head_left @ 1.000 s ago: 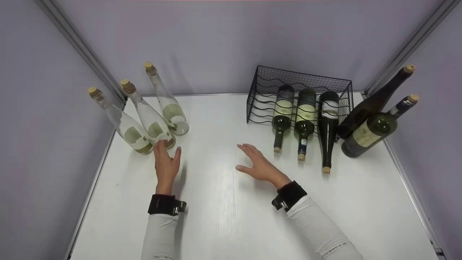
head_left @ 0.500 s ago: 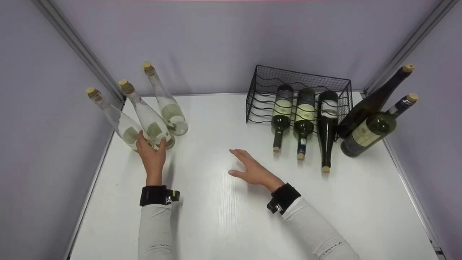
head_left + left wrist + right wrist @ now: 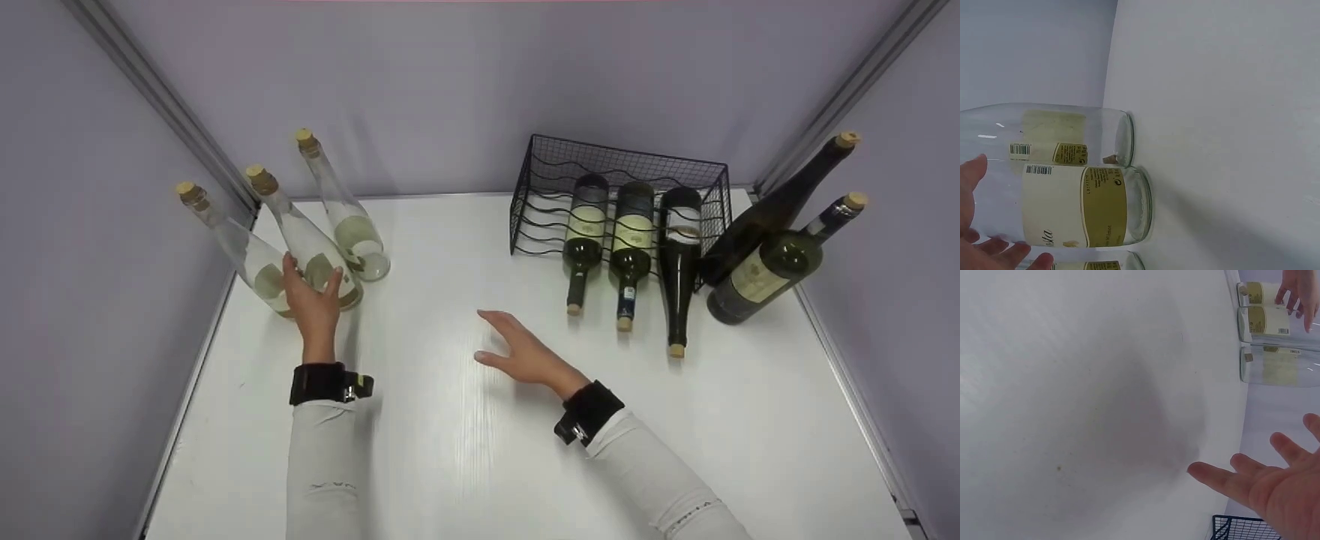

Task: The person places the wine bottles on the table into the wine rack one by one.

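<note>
Three clear glass bottles with corks stand at the left in the head view. My left hand [image 3: 313,304] is at the middle clear bottle [image 3: 309,229], thumb on its right side and fingers on its left, towards the left clear bottle [image 3: 238,244]. The left wrist view shows that bottle's cream and gold label [image 3: 1075,205] between the spread thumb [image 3: 972,171] and fingers. Behind it on the right stands the third clear bottle [image 3: 346,206]. My right hand [image 3: 526,352] hovers over the middle of the white table, fingers extended, thumb apart, holding nothing.
A black wire wine rack [image 3: 544,199] stands at the back right, with three dark corked bottles lying in it, necks forward. Right of it stand a tall brown bottle [image 3: 780,191] and a green bottle [image 3: 772,270]. Walls bound the white table [image 3: 435,450] at the back and sides.
My left hand has moved left, then forward, bringing thumb and fingers to either side of the middle clear bottle. My right hand shifted slightly left, then stayed still. The bottles have not moved.
</note>
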### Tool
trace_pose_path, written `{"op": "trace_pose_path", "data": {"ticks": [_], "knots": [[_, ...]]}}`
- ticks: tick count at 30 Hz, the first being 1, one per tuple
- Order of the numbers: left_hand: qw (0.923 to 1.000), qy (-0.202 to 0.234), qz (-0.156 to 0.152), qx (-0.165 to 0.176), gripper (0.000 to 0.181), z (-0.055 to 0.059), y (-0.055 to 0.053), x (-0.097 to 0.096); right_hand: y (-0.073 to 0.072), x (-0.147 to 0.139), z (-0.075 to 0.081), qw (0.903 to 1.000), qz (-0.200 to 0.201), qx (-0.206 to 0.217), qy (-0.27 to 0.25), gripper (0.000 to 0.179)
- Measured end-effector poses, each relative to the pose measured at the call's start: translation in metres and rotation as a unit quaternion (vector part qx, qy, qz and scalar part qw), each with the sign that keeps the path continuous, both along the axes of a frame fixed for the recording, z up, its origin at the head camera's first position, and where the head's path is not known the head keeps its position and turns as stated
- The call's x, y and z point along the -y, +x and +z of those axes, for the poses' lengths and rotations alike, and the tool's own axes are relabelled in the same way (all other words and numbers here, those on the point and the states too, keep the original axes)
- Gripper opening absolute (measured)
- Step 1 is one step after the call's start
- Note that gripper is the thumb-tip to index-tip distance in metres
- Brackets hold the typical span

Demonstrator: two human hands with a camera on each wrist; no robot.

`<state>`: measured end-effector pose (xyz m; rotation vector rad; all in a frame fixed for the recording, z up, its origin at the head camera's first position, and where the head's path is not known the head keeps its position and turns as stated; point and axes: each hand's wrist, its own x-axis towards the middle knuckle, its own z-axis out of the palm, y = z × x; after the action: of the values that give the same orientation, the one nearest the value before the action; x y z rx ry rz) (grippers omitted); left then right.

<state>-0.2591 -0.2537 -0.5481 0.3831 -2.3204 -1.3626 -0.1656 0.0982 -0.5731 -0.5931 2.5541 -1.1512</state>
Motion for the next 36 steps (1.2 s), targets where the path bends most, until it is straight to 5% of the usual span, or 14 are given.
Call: {"op": "trace_pose_path", "data": {"ticks": [12, 20, 30, 36], "knots": [[0.9996, -0.005, 0.024, 0.009, 0.074, 0.000, -0.001, -0.003, 0.001, -0.002, -0.001, 0.9999, -0.008, 0.002, -0.006, 0.080], [0.9987, -0.027, 0.043, 0.003, 0.082, 0.001, 0.004, -0.011, 0.000, -0.001, -0.006, 0.9998, -0.015, 0.002, -0.010, 0.079], [0.9989, 0.043, 0.020, -0.001, 0.101, -0.009, -0.006, -0.010, -0.002, 0.001, 0.001, 0.9973, -0.025, 0.041, -0.056, 0.076], [0.9962, 0.084, 0.018, -0.017, 0.091, -0.010, -0.012, -0.009, -0.002, 0.002, 0.005, 0.9943, -0.029, 0.067, -0.078, 0.074]]}}
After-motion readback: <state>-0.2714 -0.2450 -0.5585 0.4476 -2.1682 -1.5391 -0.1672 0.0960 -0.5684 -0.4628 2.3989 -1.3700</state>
